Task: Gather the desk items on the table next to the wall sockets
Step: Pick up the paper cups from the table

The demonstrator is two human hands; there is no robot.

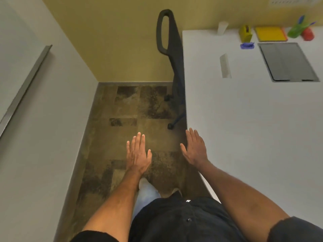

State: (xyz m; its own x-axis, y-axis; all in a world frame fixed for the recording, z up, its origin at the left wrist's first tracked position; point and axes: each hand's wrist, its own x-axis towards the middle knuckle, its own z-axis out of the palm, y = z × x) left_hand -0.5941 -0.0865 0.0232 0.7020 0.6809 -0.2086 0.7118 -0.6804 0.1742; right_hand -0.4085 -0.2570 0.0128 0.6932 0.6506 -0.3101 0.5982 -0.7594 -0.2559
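On the white table [253,128] at the right, the desk items sit along the far edge by the wall: a white cup [222,27], a yellow tape dispenser [246,33], a yellow pad [270,33], a green holder [295,30] with blue pens, a red object [308,34] and a small blue item [246,45]. A white strip [225,65] lies nearer on the table. Wall sockets [295,0] show at the top right. My left hand [138,153] hovers flat over the floor, holding nothing. My right hand [194,148] is flat and empty at the table's left edge.
A grey hatch [286,62] is set into the table top. A black office chair [172,55] stands between the table and the yellow wall. A white partition with a metal rail [26,88] bounds the left. Brown tiled floor [132,109] runs ahead.
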